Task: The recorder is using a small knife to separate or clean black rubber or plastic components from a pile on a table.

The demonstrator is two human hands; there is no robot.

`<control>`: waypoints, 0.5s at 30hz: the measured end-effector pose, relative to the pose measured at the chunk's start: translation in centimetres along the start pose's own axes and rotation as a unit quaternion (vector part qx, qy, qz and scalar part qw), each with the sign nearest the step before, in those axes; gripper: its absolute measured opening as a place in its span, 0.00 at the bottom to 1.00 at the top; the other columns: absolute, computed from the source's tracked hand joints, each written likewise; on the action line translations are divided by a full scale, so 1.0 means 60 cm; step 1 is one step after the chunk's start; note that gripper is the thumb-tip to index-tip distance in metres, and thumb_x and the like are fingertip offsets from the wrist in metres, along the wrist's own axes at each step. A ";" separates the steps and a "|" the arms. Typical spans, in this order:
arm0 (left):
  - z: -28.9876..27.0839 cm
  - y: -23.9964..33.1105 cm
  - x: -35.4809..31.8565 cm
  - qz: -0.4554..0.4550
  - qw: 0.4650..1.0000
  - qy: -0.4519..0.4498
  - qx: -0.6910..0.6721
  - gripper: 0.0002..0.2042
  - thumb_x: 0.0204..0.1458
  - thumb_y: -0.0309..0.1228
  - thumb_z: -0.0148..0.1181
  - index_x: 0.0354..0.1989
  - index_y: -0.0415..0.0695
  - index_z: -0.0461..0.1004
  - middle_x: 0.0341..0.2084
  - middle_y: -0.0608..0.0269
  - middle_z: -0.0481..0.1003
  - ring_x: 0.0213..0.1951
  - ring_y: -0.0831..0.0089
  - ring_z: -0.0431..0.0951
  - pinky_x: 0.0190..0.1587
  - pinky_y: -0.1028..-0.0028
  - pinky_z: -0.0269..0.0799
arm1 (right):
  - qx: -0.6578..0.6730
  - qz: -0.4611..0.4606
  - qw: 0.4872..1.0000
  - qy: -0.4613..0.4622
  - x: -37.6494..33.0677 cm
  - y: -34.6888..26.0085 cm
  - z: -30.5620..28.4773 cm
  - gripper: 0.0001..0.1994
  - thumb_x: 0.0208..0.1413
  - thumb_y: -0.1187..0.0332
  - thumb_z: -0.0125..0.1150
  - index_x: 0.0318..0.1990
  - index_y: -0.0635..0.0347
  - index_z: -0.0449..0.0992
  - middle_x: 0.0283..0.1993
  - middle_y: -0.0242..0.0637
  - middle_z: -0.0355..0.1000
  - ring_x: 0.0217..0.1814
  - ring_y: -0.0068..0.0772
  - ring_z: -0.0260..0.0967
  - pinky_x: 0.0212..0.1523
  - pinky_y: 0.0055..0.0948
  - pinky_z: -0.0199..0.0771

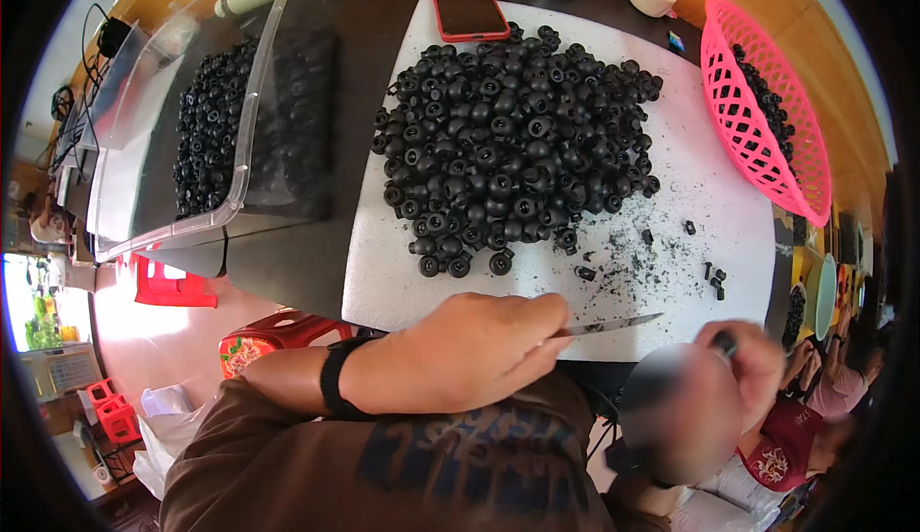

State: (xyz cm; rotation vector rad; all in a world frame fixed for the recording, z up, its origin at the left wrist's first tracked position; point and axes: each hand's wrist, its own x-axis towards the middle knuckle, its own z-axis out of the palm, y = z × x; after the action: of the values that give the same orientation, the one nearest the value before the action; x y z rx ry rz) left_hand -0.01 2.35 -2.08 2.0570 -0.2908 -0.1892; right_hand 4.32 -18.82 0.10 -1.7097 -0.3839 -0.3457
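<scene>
White worktop (709,196), frame centre: heaped black round parts (513,139). Left hand (470,355) clenched on knife (613,324), blade levelled toward right hand (743,364) pinching one black part (725,343), presumably for trimming.

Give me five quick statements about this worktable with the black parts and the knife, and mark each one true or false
1. The left hand holds a thin knife whose blade points to the person's right. True.
2. The pile of black parts lies on a white board. True.
3. The pink basket sits at the left of the board. False: it stands at the right edge, with black parts inside.
4. A phone in a red case lies at the far edge of the board. True.
5. The right hand is empty. False: it pinches a small black part between its fingertips.
</scene>
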 end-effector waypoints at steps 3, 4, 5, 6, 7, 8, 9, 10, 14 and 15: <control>-0.015 -0.005 -0.013 -0.010 1.000 -0.010 -0.027 0.06 0.52 0.30 0.51 0.30 0.40 0.67 0.18 0.56 0.70 0.22 0.61 0.72 0.24 0.68 0.66 | -0.130 -0.050 0.985 0.105 0.080 0.022 -0.054 0.10 0.48 0.76 0.56 0.39 0.65 0.68 0.34 0.37 0.68 0.32 0.21 0.62 0.30 0.17 0.63; -0.019 -0.006 -0.018 -0.015 0.999 -0.012 -0.041 0.06 0.53 0.29 0.51 0.30 0.40 0.67 0.18 0.56 0.70 0.22 0.62 0.72 0.24 0.69 0.66 | -0.141 -0.058 0.979 0.138 0.115 0.026 -0.064 0.11 0.50 0.75 0.55 0.41 0.66 0.68 0.35 0.38 0.69 0.34 0.20 0.63 0.32 0.17 0.63; -0.021 -0.009 -0.023 -0.023 0.998 0.003 -0.058 0.06 0.53 0.29 0.51 0.30 0.39 0.67 0.18 0.57 0.70 0.21 0.65 0.71 0.24 0.71 0.65 | -0.174 -0.059 0.973 0.136 0.155 0.028 -0.072 0.14 0.51 0.72 0.56 0.45 0.66 0.67 0.37 0.37 0.69 0.36 0.21 0.63 0.36 0.18 0.63; -0.022 -0.013 -0.028 -0.027 0.996 0.016 -0.078 0.06 0.53 0.29 0.51 0.30 0.39 0.67 0.18 0.58 0.69 0.20 0.67 0.71 0.24 0.72 0.65 | -0.211 -0.061 0.966 0.136 0.194 0.028 -0.081 0.17 0.52 0.69 0.56 0.48 0.66 0.66 0.39 0.37 0.70 0.38 0.22 0.64 0.40 0.19 0.64; -0.025 -0.012 -0.028 -0.020 0.994 0.018 -0.103 0.06 0.53 0.28 0.51 0.31 0.38 0.67 0.18 0.58 0.69 0.20 0.69 0.70 0.24 0.73 0.65 | -0.263 -0.070 0.954 0.128 0.227 0.019 -0.099 0.18 0.52 0.68 0.56 0.49 0.67 0.66 0.40 0.38 0.69 0.40 0.24 0.65 0.42 0.21 0.64; -0.027 -0.015 -0.032 -0.028 0.994 0.023 -0.105 0.05 0.53 0.28 0.51 0.31 0.38 0.67 0.18 0.59 0.69 0.20 0.71 0.69 0.24 0.74 0.64 | -0.292 -0.077 0.947 0.107 0.267 0.038 -0.101 0.20 0.53 0.66 0.56 0.50 0.67 0.65 0.42 0.38 0.69 0.42 0.26 0.65 0.44 0.23 0.63; -0.032 -0.016 -0.034 -0.027 0.993 0.021 -0.115 0.05 0.53 0.28 0.51 0.31 0.38 0.67 0.18 0.60 0.69 0.20 0.73 0.68 0.24 0.75 0.64 | -0.333 -0.084 0.935 0.090 0.287 0.037 -0.106 0.21 0.53 0.64 0.56 0.51 0.67 0.64 0.43 0.38 0.69 0.44 0.28 0.65 0.46 0.24 0.63; -0.037 -0.017 -0.036 -0.026 0.992 0.018 -0.125 0.05 0.53 0.27 0.51 0.30 0.38 0.67 0.18 0.61 0.69 0.20 0.75 0.68 0.24 0.76 0.63 | -0.404 -0.093 0.906 0.083 0.289 0.040 -0.107 0.22 0.54 0.63 0.55 0.52 0.67 0.64 0.46 0.41 0.67 0.47 0.31 0.64 0.49 0.27 0.61; -0.054 -0.033 -0.045 -0.060 0.983 0.017 -0.175 0.07 0.54 0.29 0.50 0.31 0.37 0.67 0.18 0.60 0.68 0.21 0.73 0.67 0.24 0.75 0.63 | -0.499 -0.109 0.859 0.018 0.216 0.013 0.003 0.22 0.53 0.62 0.54 0.53 0.64 0.64 0.51 0.45 0.64 0.50 0.36 0.62 0.51 0.32 0.61; -0.057 -0.041 -0.049 -0.063 0.981 0.018 -0.185 0.08 0.54 0.30 0.50 0.31 0.37 0.67 0.17 0.58 0.67 0.20 0.69 0.68 0.24 0.73 0.63 | -0.474 -0.129 0.870 -0.054 0.188 0.009 0.027 0.16 0.50 0.69 0.56 0.46 0.63 0.69 0.44 0.40 0.68 0.42 0.32 0.64 0.45 0.28 0.63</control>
State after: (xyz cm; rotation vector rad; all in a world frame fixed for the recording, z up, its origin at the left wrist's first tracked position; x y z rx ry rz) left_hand -1.64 7.20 -2.57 1.7077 -0.0925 -0.2639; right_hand 14.71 -16.64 4.26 -2.6569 -0.5836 -0.7160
